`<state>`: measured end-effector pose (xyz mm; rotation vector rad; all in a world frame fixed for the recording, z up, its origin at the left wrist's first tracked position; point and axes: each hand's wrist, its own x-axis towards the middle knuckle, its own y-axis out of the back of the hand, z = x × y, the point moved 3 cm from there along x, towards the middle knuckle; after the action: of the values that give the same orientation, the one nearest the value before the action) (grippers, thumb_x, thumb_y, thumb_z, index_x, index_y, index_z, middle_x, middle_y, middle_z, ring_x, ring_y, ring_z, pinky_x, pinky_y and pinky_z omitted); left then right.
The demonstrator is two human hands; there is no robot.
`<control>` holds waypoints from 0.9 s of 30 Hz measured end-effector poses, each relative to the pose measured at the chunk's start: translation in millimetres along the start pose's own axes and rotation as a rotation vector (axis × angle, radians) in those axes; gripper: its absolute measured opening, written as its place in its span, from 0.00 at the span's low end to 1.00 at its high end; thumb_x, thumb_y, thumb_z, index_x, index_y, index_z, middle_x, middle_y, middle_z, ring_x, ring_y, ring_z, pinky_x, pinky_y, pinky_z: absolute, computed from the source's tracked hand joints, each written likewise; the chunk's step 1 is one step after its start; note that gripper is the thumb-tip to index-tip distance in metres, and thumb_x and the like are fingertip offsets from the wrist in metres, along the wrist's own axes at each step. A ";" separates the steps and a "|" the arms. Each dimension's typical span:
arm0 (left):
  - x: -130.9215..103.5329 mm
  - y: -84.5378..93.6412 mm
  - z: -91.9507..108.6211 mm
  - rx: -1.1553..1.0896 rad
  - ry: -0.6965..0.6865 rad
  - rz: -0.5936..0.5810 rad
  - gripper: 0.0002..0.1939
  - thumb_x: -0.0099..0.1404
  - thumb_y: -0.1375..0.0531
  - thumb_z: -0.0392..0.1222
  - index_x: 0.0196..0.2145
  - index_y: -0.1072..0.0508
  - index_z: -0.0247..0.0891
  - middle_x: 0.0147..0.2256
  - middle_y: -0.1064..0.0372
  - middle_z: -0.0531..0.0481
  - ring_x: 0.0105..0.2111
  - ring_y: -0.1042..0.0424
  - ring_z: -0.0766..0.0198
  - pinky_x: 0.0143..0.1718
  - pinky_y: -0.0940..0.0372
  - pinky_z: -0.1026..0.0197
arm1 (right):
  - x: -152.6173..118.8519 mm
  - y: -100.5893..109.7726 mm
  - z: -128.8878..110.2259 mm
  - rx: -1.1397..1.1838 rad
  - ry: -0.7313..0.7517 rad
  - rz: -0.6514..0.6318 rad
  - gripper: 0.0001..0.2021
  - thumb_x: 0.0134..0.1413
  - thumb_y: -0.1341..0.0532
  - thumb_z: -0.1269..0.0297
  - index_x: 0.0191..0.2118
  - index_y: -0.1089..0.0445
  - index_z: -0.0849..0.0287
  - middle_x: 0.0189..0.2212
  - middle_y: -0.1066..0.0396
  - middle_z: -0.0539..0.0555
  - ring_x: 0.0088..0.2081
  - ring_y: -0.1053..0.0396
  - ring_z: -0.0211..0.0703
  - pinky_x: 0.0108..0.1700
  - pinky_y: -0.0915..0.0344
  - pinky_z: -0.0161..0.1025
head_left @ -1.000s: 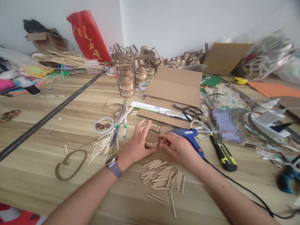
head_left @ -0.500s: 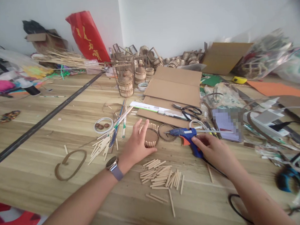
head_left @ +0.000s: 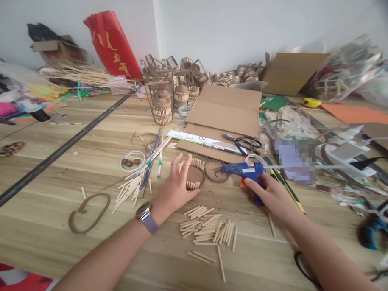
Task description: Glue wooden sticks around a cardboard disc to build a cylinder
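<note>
My left hand [head_left: 174,186], a watch on its wrist, rests at the near left side of a small ring lined with short sticks [head_left: 196,173]. Its fingers are spread, with the thumb along the ring's near edge; whether they press on it I cannot tell. A blue glue gun [head_left: 249,171] is in my right hand [head_left: 272,196], fingers wrapped around the handle, a clear glue stick out of its back. The nozzle points left, over a thin bare hoop [head_left: 216,172] beside the lined ring. Short wooden sticks [head_left: 206,225] lie in a pile nearer to me.
Behind are scissors [head_left: 245,143], cardboard [head_left: 226,108] and small stick baskets [head_left: 162,106]. A white tape roll [head_left: 132,161] holds brown beads; loose sticks [head_left: 128,192] and a curled strip [head_left: 90,213] lie left. A yellow-black cutter [head_left: 287,191] lies beyond my right hand.
My right hand has shifted slightly and turned the glue gun, bringing its handle partly behind the fingers. The yellow-black cutter shows more. My left hand keeps its pose by the ring.
</note>
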<state>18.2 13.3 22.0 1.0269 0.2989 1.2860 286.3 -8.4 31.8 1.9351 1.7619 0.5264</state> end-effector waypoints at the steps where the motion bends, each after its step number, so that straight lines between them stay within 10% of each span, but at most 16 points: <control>1: 0.1 -0.3 -0.6 -0.003 -0.003 0.001 0.57 0.53 0.30 0.35 0.67 0.64 0.48 0.66 0.61 0.34 0.64 0.48 0.39 0.60 0.42 0.37 | -1.7 -2.4 0.4 0.111 -0.008 -0.040 0.19 0.52 0.41 0.43 0.34 0.34 0.56 0.21 0.33 0.48 0.23 0.36 0.41 0.26 0.41 0.37; 8: -0.2 -2.1 -4.4 -0.010 -0.030 0.020 0.57 0.54 0.31 0.35 0.67 0.66 0.51 0.66 0.61 0.36 0.65 0.51 0.39 0.61 0.43 0.36 | -14.9 -20.7 -3.8 0.178 -0.103 -0.406 0.26 0.51 0.42 0.37 0.28 0.30 0.60 0.12 0.46 0.43 0.15 0.48 0.34 0.20 0.51 0.34; 27: 0.3 -3.4 -5.8 -0.008 -0.002 0.016 0.57 0.52 0.30 0.36 0.67 0.62 0.48 0.65 0.60 0.36 0.65 0.50 0.37 0.59 0.40 0.37 | -26.0 -36.5 -26.7 -0.163 0.146 -0.183 0.14 0.53 0.43 0.50 0.30 0.27 0.54 0.17 0.31 0.50 0.22 0.32 0.46 0.23 0.39 0.38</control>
<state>16.4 16.4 16.3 1.0256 0.2839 1.2992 238.6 -29.6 33.3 1.6429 1.8985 0.7366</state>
